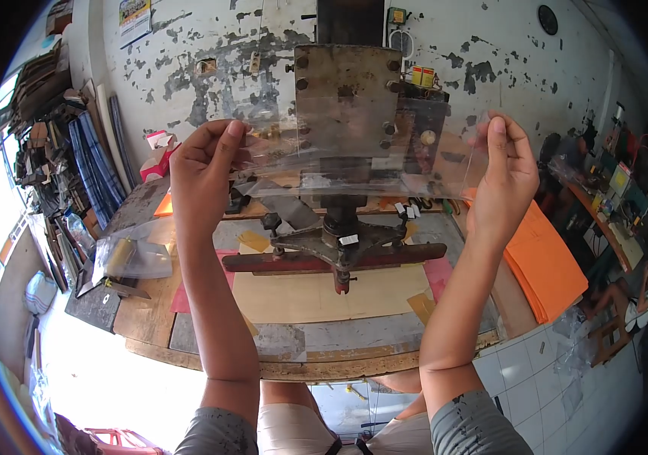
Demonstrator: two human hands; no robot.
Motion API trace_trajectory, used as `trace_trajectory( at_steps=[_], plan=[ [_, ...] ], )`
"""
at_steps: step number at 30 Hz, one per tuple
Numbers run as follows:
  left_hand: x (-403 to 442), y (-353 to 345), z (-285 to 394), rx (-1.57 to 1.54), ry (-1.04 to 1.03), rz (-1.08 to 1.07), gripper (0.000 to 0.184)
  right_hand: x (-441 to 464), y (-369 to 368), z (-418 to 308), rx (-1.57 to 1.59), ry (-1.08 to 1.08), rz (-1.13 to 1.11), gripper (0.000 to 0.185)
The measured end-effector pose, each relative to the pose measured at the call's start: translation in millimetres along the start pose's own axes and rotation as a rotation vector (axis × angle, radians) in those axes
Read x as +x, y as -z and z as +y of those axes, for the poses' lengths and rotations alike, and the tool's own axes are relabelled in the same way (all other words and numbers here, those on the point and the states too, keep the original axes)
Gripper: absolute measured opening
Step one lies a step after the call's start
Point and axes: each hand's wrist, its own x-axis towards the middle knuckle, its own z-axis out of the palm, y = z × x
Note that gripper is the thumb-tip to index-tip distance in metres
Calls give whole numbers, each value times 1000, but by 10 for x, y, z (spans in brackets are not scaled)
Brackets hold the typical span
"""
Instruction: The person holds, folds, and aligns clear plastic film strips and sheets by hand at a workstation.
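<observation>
A clear plastic sheet (354, 178) is stretched between my two raised hands, in front of the press. My left hand (206, 171) pinches its left end between thumb and fingers. The right end is pinched the same way by my right hand (504, 171). Through the sheet shows the metal plate of the press (348, 83), with bolts along its sides. Below the sheet, the press head with its dark red bar (286, 260) hangs over a cream-coloured board (301, 296) on the worktable.
Orange sheets (540, 258) lie stacked at the table's right. A clear plastic bag (142, 254) rests on the left side, near a pink box (159, 155). Rolls and boards lean against the left wall. At far right, a person (646, 299) sits low beside another bench.
</observation>
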Motion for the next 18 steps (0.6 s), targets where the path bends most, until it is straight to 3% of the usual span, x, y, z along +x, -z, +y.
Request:
trace_trajectory(
  at_steps=[18],
  plan=[
    [-144,-35,308,-105,-67,-20,24,81,72,158,-83,-5,52,24]
  ],
)
